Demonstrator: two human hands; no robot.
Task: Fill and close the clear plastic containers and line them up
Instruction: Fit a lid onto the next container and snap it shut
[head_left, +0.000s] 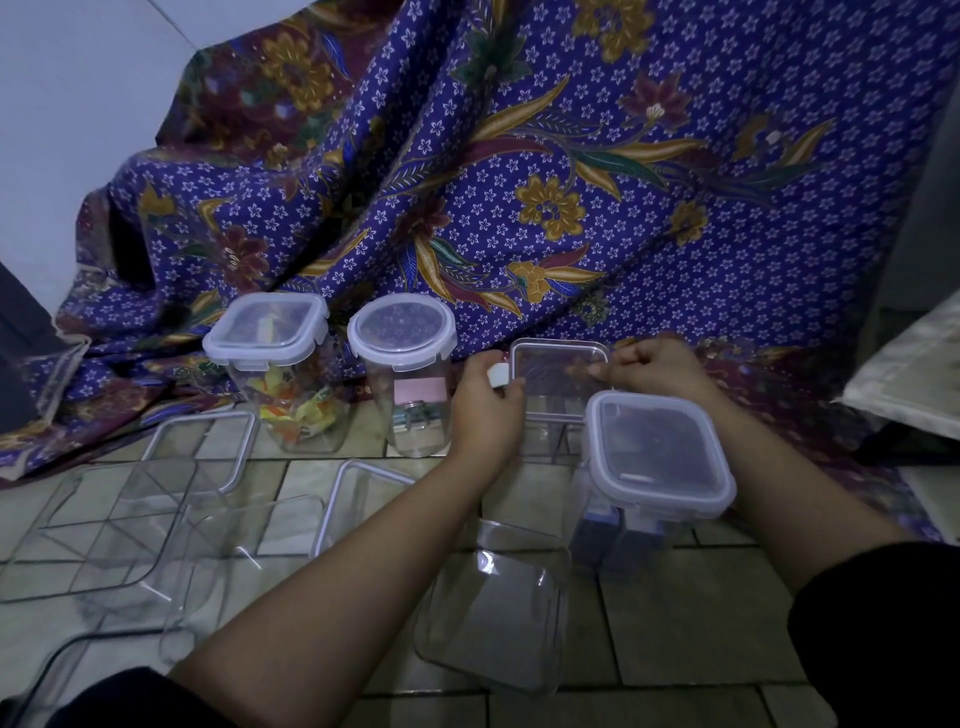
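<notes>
Lid (558, 364) rests on the clear container (550, 434) just right of the round jar (415, 415). Your left hand (488, 405) pinches a white tab (500, 375) at its left edge; your right hand (652, 364) pinches the right edge.

Dim, bluish cast overall. Wide-angle bowing at frame edges. Soft focus throughout. Small glare spot on clear plastic container (491, 603) at lower centre.
</notes>
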